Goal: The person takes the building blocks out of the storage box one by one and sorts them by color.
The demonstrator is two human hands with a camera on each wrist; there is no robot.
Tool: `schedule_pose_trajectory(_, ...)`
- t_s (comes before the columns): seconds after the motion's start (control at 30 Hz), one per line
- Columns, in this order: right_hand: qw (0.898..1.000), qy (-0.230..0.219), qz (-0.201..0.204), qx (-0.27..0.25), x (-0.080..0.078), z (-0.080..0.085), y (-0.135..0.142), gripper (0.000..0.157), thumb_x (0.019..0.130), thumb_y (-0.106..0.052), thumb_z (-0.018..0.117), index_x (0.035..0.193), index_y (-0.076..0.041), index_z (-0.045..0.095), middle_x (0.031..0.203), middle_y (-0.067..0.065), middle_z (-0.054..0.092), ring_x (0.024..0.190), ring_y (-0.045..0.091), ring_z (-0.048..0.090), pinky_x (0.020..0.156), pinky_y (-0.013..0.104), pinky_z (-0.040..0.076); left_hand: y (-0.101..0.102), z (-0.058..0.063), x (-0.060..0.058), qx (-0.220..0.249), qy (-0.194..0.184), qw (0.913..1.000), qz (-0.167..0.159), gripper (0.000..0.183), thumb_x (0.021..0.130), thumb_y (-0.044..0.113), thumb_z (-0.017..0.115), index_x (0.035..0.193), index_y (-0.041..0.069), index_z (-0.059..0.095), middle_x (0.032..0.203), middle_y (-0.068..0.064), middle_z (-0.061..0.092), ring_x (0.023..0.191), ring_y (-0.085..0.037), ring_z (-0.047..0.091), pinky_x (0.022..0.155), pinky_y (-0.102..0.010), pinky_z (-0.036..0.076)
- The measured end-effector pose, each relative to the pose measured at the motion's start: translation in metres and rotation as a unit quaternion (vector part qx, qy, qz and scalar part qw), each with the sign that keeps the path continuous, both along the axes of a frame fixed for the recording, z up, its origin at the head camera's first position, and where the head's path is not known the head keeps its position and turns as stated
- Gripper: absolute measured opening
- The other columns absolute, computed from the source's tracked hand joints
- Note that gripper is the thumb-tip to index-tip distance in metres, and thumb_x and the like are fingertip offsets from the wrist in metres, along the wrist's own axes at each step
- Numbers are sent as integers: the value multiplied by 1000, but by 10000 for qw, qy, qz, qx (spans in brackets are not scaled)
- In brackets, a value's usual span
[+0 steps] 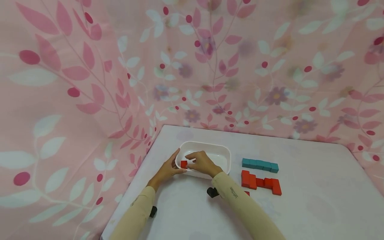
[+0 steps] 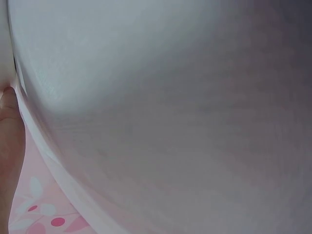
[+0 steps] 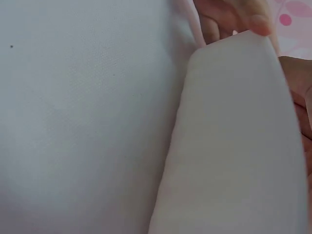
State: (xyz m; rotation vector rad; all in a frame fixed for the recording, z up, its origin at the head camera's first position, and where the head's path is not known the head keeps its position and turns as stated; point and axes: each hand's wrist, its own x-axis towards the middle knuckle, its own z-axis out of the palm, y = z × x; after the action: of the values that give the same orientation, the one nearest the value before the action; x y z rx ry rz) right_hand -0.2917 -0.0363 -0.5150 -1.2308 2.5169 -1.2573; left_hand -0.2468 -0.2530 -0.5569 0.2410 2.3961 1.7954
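A white plastic tray (image 1: 225, 149) with a raised rim stands on the table. My left hand (image 1: 167, 168) grips its left end, thumb along the front rim and fingers behind the left side. In the right wrist view that thumb (image 3: 259, 24) lies on the tray's corner. Inside the tray, at the left, is a red block (image 1: 184, 164). Over the tray is my right hand (image 1: 204, 163). Its index finger reaches above the block and its thumb is close at the block's right side, with a gap between the two tips. The tray's outer wall (image 3: 234, 136) fills much of the right wrist view.
To the tray's right lies a row of teal blocks (image 1: 260, 165). Nearer, several red blocks (image 1: 261, 182) form an uneven row, and another red block (image 1: 247, 193) is partly hidden by the right sleeve (image 1: 240, 200). A pink floral curtain (image 1: 240, 83) hangs behind and left of the table.
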Motion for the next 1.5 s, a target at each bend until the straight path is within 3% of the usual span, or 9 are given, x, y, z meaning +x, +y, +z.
schedule_pose_trajectory(0.27, 9985, -461, -35, 282, -11, -7, -6, 43, 80, -5, 79, 120, 5, 67, 115, 17, 68, 104, 29, 67, 87, 38, 56, 5, 0, 0, -116, 47, 9999, -97, 108, 73, 26, 86, 157, 34, 18, 154, -8, 33, 132, -23, 47, 94, -26, 50)
schedule_pose_trajectory(0.37, 9984, -395, -76, 400, -13, -9, -9, 42, 80, -7, 80, 119, 3, 68, 115, 13, 69, 102, 25, 67, 87, 34, 55, 7, 6, 1, -142, 43, 9998, -159, 109, 74, 26, 86, 157, 31, 16, 156, -8, 30, 133, -25, 45, 96, -28, 49)
schedule_pose_trajectory(0.5, 9990, -262, -44, 358, -14, -14, -10, 38, 80, -6, 80, 115, 3, 70, 110, 12, 71, 94, 24, 67, 83, 30, 55, 11, 21, 5, -245, 98, 9991, -345, 108, 77, 22, 84, 158, 18, 13, 159, -14, 23, 137, -30, 39, 100, -32, 46)
schedule_pose_trajectory(0.63, 9990, -282, -86, 330, -14, -20, -8, 34, 81, -9, 80, 113, 1, 72, 106, 10, 72, 91, 20, 66, 81, 25, 55, 12, 15, 0, -337, 108, 9986, -396, 109, 78, 22, 84, 158, 17, 10, 160, -14, 17, 139, -31, 35, 102, -31, 42)
schedule_pose_trajectory(0.73, 9988, -353, -160, 313, -15, -21, -6, 35, 81, -10, 80, 113, 0, 72, 107, 8, 72, 93, 17, 67, 83, 25, 55, 11, 4, -5, -356, 98, 9990, -255, 109, 77, 24, 84, 158, 24, 12, 161, -10, 18, 140, -29, 34, 103, -31, 41)
schedule_pose_trajectory(0.87, 9988, -334, -204, 285, -16, -22, -3, 34, 81, -11, 81, 112, -1, 72, 107, 8, 72, 93, 16, 66, 84, 27, 55, 11, -1, -6, -363, 164, 9992, -91, 107, 75, 26, 86, 157, 32, 17, 159, -4, 24, 138, -25, 37, 103, -32, 42)
schedule_pose_trajectory(1.1, 9990, -356, -257, 95, -15, -21, 5, 33, 81, -14, 81, 111, -4, 74, 104, 2, 73, 92, 11, 65, 83, 22, 55, 10, -2, -4, -377, 222, 9990, 29, 108, 72, 30, 87, 156, 33, 19, 159, -4, 26, 138, -25, 38, 102, -31, 43)
schedule_pose_trajectory(1.5, 9987, -238, -252, -374, -4, 0, 44, 33, 80, -11, 80, 112, -4, 72, 101, 1, 71, 93, 14, 66, 82, 28, 57, 3, 1, 2, -260, 127, 9994, 190, 111, 71, 21, 87, 157, 30, 18, 159, -9, 25, 134, -27, 44, 98, -32, 47)
